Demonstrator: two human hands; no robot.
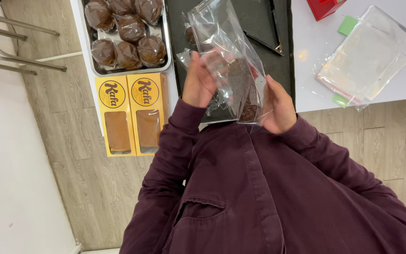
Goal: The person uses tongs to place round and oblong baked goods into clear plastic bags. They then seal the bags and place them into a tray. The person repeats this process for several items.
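Both hands hold a clear plastic bag point(229, 61) upright close to the chest, above a dark tray point(259, 28) on the white table point(306, 70). The left hand point(198, 82) grips the bag's left edge, its fingertips blurred behind the film; the right hand point(278, 110) cups the lower right side. A dark brown cake point(243, 89) sits low inside, its shape hard to read through glare. Left lie two yellow boxes point(130, 113) and a metal tray point(163, 47) of wrapped brown cakes point(128, 33), cut off at the top edge.
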